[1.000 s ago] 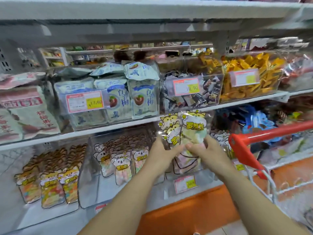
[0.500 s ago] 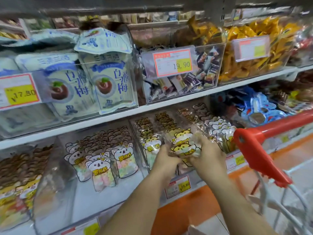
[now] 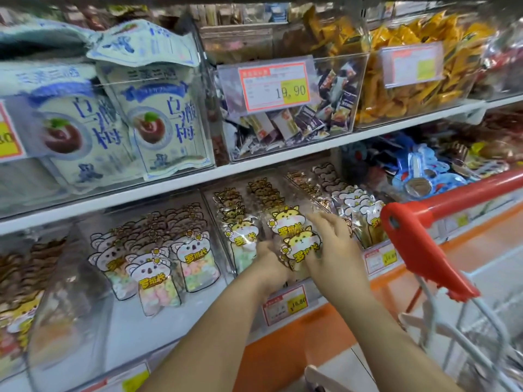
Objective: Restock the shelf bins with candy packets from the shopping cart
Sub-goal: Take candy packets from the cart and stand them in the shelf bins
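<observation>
White upper shelf [image 3: 254, 168] carrying clear bins [image 3: 334, 142] of blue-and-white pouches [image 3: 161, 120], small wrapped sweets [image 3: 300, 123], yellow packets [image 3: 418, 91], lower shelf [image 3: 158, 352] with bins of cartoon-animal candy packets [image 3: 192, 258]

2 hamster-print candy packets [image 3: 298, 241] upright, overlapping, in clear shelf bin [image 3: 216, 222].

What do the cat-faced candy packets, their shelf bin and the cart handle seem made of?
The candy packets: thin glossy plastic film, clear below the print; glare, sweets showing through.
The shelf bin: rigid clear plastic, perhaps acrylic; see-through walls.
The cart handle: red moulded plastic, smooth, shiny, by its rounded corner piece.
</observation>
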Demonstrator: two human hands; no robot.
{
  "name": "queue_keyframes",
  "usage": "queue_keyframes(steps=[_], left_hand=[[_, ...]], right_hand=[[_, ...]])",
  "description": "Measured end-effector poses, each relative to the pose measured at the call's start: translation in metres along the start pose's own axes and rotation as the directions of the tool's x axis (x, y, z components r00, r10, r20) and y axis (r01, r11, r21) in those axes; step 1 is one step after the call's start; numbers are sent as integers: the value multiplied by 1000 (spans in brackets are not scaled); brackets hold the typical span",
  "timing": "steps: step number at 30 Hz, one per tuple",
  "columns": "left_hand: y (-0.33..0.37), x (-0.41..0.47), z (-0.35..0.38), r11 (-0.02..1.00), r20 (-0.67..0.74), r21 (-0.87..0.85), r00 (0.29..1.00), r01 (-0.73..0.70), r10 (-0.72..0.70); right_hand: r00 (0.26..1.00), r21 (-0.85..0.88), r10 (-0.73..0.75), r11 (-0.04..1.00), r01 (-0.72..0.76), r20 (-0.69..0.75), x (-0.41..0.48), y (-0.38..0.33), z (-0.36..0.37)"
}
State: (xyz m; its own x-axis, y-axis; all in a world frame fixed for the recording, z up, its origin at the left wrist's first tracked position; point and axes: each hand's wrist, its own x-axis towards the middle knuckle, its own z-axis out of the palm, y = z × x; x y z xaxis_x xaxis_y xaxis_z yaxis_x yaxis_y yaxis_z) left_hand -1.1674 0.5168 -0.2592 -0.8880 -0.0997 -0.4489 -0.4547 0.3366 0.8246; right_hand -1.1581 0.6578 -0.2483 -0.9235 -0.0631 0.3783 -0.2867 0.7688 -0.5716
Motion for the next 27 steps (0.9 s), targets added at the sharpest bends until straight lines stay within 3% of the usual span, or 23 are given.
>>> queue_keyframes(steps=[3, 5, 7, 12, 15, 20, 24, 27], left_hand=[[2, -3, -2, 998, -23, 65, 1000, -7, 8], [2, -6, -4, 993, -8, 112, 1000, -29, 30], [1, -11, -6, 987, 35, 153, 999, -46, 42], [5, -16, -8, 956, 70, 292, 998, -12, -8], [1, -12, -6, 968, 58, 251, 998, -11, -4], [-4, -7, -4, 988, 13, 145, 998, -59, 57], [-6, -9, -2, 983, 2, 156, 996, -94, 95], [-4, -10, -4, 986, 49, 113, 991, -127, 122]], right_hand=[[994, -283, 81, 954, -100, -78, 1, -1, -7], [991, -443, 123, 887, -130, -46, 1, 0, -13], [991, -497, 136, 861, -111, 13, -2, -1, -15], [984, -331, 105, 942, -51, 146, -3, 0, -10], [962, -260, 87, 966, -17, 260, -2, -5, -9], [961, -286, 63, 958, 17, 269, 7, -8, -5], [964, -274, 92, 962, -22, 248, 10, -8, -6], [967, -226, 90, 973, -36, 236, 9, -6, -6]])
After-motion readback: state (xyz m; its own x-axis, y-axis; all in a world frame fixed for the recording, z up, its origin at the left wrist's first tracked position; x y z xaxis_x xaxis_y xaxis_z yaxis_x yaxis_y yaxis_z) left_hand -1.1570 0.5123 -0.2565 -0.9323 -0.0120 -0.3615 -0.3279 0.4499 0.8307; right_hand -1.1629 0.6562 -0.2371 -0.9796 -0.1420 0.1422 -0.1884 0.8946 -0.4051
